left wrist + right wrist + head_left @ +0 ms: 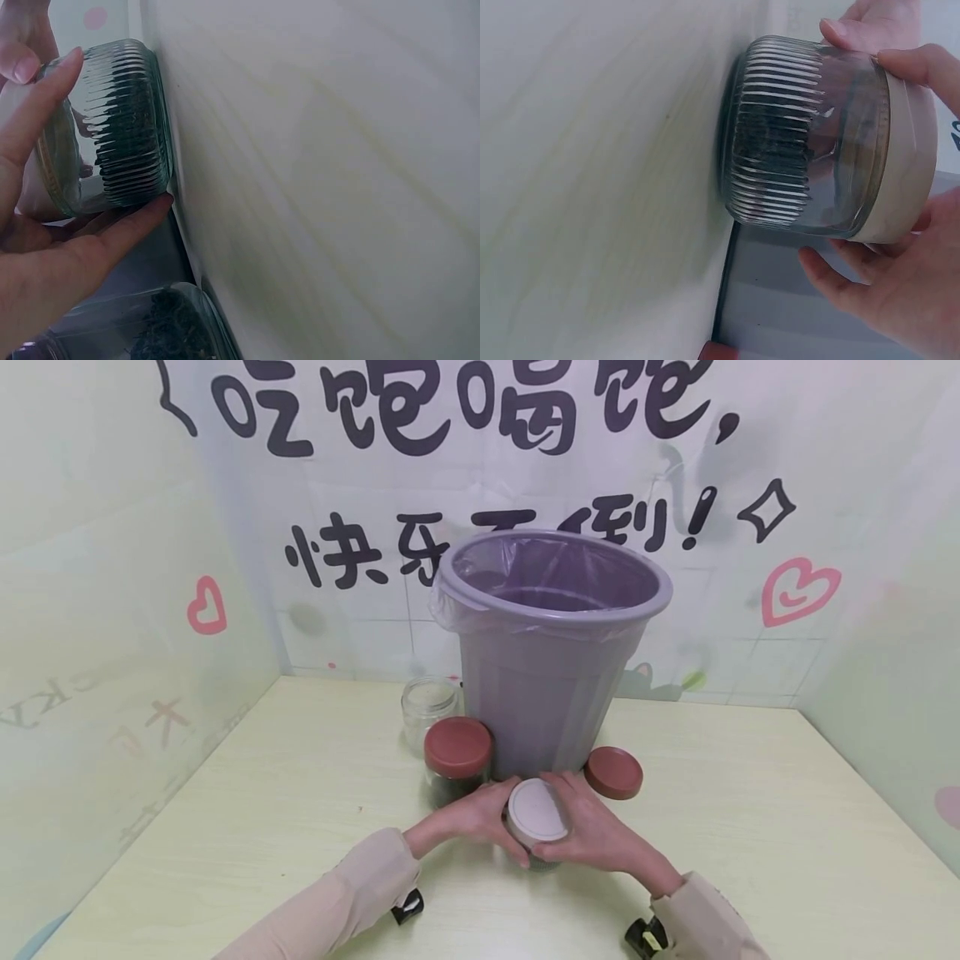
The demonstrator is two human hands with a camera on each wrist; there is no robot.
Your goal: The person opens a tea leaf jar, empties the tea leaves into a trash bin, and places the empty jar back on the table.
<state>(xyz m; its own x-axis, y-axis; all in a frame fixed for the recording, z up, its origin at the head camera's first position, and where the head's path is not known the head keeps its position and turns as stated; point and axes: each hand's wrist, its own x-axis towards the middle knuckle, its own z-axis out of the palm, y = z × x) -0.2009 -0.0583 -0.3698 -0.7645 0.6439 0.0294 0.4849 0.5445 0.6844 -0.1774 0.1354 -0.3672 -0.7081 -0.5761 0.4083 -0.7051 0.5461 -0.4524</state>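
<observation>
A ribbed glass jar [780,135] with a white lid [537,810] stands on the table in front of the bin, dark contents showing through its lower part. My left hand [483,817] holds the glass from the left. In the left wrist view the thumb lies along the jar [124,127] and a fingertip reaches near its base. From the right, my right hand [592,831] grips around the white lid, its thumb at the lid's lower edge in the right wrist view. A red-lidded jar [457,760] with dark contents stands just beyond the left hand.
A grey-purple bin [547,693] with a clear liner stands right behind the hands. To its left is a lidless glass jar [429,710]. A loose red lid [615,772] leans by the bin's right side. Printed sheets line the back and sides.
</observation>
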